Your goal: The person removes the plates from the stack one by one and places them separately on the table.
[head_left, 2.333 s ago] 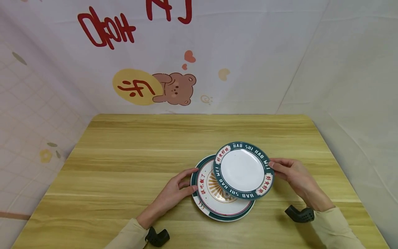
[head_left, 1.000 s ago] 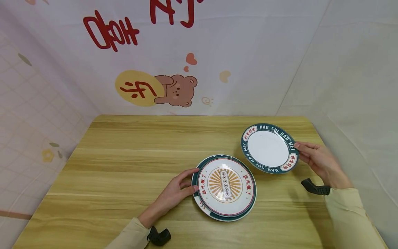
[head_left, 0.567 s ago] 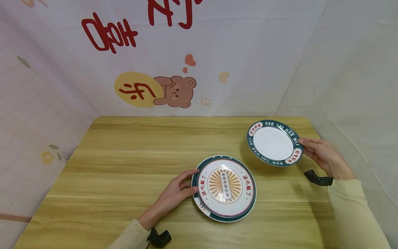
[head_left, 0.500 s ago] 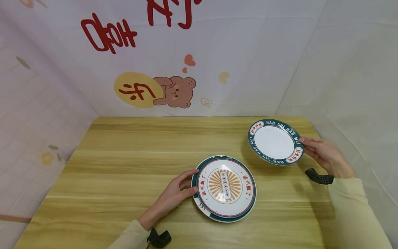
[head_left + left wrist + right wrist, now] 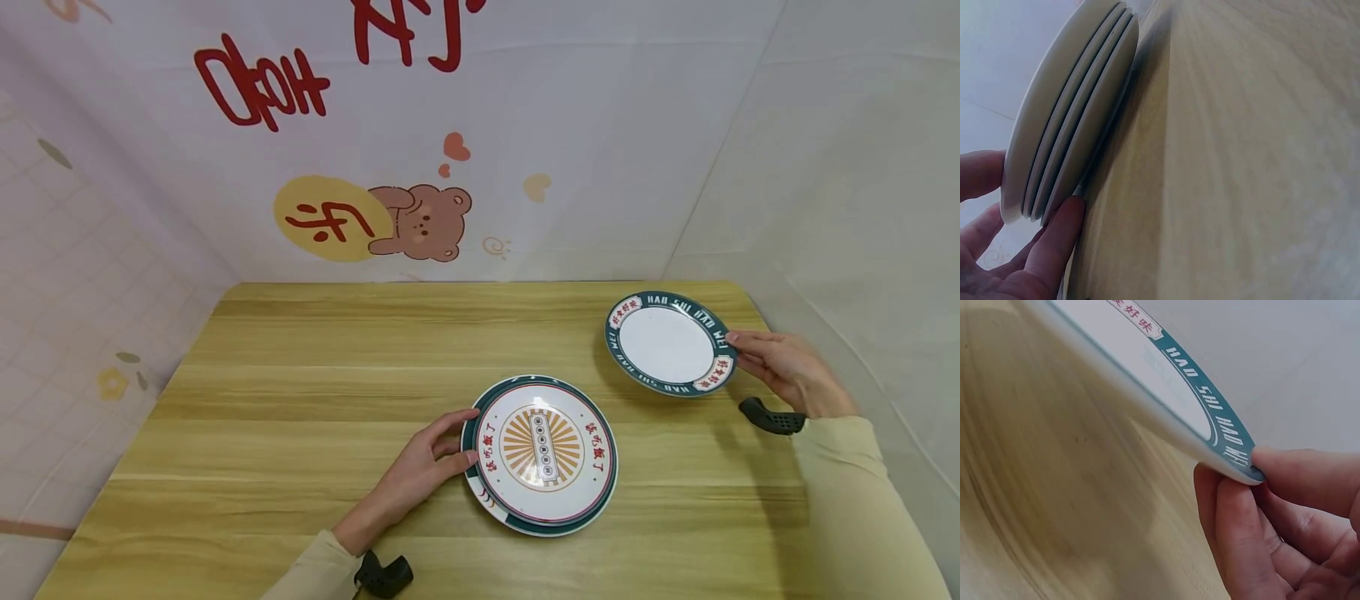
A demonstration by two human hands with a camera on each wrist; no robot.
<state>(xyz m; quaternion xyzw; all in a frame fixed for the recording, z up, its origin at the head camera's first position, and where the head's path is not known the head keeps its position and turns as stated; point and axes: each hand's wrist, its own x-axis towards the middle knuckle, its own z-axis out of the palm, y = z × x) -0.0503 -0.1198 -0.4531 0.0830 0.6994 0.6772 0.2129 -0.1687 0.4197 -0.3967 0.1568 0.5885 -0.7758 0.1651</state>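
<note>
My right hand (image 5: 787, 367) pinches the right edge of a round plate (image 5: 666, 343) with a white centre and a lettered green rim. In the right wrist view the thumb (image 5: 1310, 481) lies on top of the rim and fingers are beneath. This plate is tilted and raised off the table, with a shadow under it. My left hand (image 5: 420, 467) touches the left side of a stack of plates (image 5: 542, 450), its fingers fairly straight. The top plate bears an orange sunburst and red characters; a larger green-rimmed one shows below. Several stacked rims (image 5: 1079, 112) appear in the left wrist view.
Both plates and hands are over a wooden table (image 5: 300, 400). A white cloth backdrop (image 5: 600, 125) with red writing and a cartoon bear rises behind the back edge, and pale cloth walls stand at left and right. Each wrist carries a black device (image 5: 771, 417).
The right hand has carried the green-rimmed plate from above the stack to the right and back, uncovering the sunburst plate. Recently it moved only slightly. The left hand has stayed against the stack.
</note>
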